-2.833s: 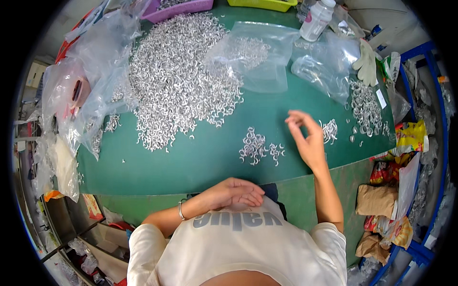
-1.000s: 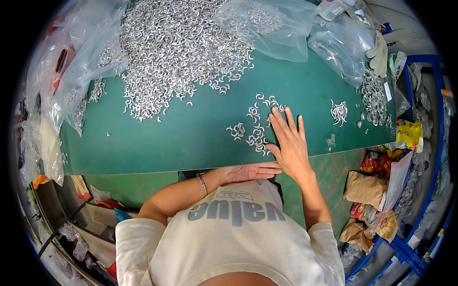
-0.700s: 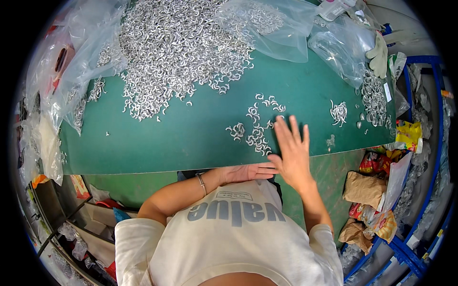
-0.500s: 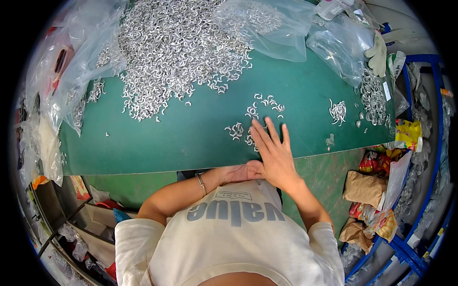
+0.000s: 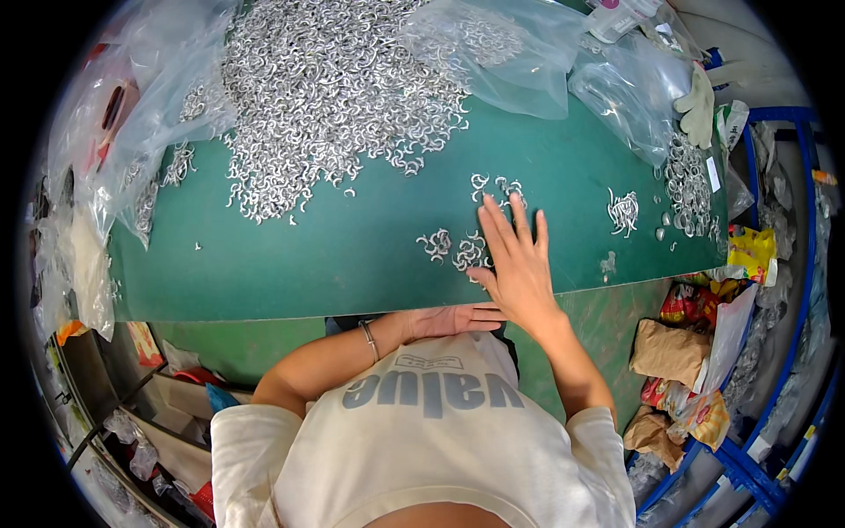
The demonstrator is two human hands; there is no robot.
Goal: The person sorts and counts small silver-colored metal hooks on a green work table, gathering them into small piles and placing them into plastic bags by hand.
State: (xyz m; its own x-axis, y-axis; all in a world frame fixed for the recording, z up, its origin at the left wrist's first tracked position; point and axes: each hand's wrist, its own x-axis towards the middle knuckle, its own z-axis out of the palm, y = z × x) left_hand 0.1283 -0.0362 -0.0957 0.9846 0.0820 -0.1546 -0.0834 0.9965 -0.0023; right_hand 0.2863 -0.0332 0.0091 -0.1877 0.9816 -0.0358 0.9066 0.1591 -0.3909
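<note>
right hand [image 5: 519,268]: flat, palm down, fingers straight and slightly spread, pointing to the far side; thumb out to the left.
right fingers [image 5: 498,224]: four long fingers fanned a little, tips farthest from the body.
right forearm [image 5: 576,361]: bare, runs from the near right up to the wrist, leaning left toward the hand.
left hand [image 5: 453,319]: lies sideways near the body, fingers together and pointing right, its tips just near the right wrist; open, nothing held.
left wrist [image 5: 370,339]: wears a thin bracelet.
left forearm [image 5: 321,361]: bare, bent across the front of the chest, elbow out at the near left.
</note>
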